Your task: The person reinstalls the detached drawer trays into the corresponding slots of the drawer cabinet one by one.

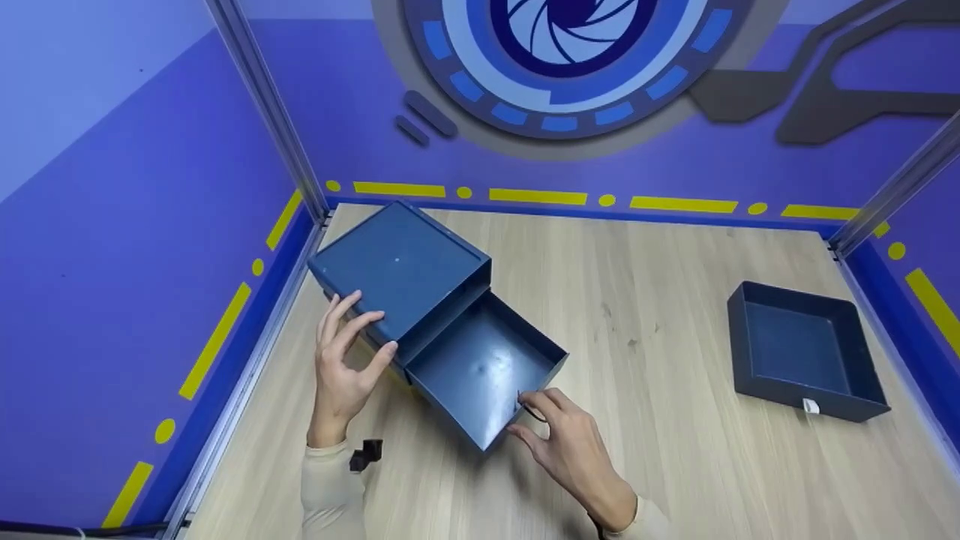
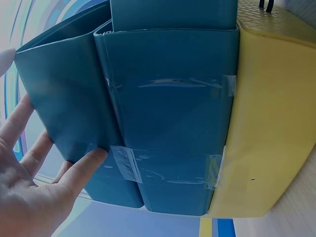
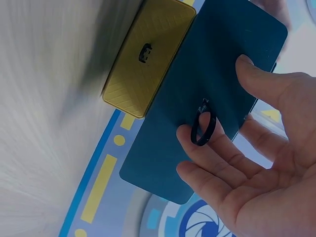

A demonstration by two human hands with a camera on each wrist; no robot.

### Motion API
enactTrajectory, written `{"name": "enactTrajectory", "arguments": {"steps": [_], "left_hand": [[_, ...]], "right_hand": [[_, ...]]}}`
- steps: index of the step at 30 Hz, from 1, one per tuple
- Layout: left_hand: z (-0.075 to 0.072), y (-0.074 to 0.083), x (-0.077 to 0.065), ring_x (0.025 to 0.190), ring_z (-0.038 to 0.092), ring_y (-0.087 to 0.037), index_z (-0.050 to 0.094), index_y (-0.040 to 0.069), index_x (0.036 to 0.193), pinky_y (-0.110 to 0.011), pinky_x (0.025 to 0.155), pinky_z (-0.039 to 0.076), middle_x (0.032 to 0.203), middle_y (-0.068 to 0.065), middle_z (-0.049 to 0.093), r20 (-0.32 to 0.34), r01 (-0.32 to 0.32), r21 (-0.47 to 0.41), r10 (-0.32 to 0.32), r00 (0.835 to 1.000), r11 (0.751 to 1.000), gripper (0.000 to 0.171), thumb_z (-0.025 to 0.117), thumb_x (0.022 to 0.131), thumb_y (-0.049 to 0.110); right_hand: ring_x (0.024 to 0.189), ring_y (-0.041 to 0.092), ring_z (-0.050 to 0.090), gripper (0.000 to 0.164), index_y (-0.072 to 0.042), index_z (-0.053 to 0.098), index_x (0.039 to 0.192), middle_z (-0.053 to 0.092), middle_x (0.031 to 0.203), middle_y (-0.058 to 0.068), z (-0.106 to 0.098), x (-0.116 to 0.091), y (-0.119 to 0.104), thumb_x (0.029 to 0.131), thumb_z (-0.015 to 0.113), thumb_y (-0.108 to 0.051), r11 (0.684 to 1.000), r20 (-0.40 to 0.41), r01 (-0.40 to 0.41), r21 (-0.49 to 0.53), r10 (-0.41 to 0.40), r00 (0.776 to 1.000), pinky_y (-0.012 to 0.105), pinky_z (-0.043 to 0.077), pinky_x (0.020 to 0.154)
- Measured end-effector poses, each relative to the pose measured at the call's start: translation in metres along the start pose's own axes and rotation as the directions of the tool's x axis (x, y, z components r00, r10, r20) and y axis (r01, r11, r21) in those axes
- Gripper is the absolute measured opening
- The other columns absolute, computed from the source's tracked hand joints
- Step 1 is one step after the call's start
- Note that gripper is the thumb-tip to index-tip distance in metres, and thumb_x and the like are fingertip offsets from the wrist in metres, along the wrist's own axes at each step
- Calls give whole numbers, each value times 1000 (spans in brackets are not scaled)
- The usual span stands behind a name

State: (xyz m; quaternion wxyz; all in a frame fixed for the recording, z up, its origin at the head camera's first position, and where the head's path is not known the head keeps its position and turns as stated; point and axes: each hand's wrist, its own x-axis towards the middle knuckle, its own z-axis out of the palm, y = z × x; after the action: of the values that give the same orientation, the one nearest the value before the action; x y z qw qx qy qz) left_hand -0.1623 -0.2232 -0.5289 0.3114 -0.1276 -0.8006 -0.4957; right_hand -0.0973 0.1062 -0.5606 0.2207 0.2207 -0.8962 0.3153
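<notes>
A dark blue drawer unit (image 1: 397, 262) stands at an angle on the table, its middle drawer (image 1: 465, 360) pulled well out. That drawer has nothing inside. My left hand (image 1: 349, 367) spreads its fingers along the unit's near left edge, fingertips on the top and thumb by the front corner. At the drawer's front, my right hand (image 1: 570, 442) hooks a finger into the black loop pull (image 3: 212, 131), while the thumb touches the front panel's edge. The left wrist view shows the top compartment (image 2: 64, 98) tilted apart from the one below, with clear tape (image 2: 128, 165) across their sides.
Under the blue compartments lies a yellow one (image 2: 271, 123) with its own dark pull (image 3: 145, 53). A separate blue drawer (image 1: 806, 345) with a white tab (image 1: 811, 406) sits at the right. Patterned walls (image 1: 547, 176) border the wooden table (image 1: 637, 300).
</notes>
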Motion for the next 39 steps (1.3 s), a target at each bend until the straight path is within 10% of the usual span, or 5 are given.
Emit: {"name": "enactTrajectory", "arguments": {"steps": [39], "left_hand": [[1, 0, 0, 159, 26, -48, 78, 15, 124, -81, 121, 18, 159, -17, 54, 0, 19, -13, -19, 1000, 1000, 40, 83, 84, 11]], "right_hand": [[88, 17, 77, 45, -13, 75, 113, 74, 102, 1, 9, 12, 1, 75, 97, -22, 1000, 16, 7, 7, -7, 1000, 35, 63, 72]]}}
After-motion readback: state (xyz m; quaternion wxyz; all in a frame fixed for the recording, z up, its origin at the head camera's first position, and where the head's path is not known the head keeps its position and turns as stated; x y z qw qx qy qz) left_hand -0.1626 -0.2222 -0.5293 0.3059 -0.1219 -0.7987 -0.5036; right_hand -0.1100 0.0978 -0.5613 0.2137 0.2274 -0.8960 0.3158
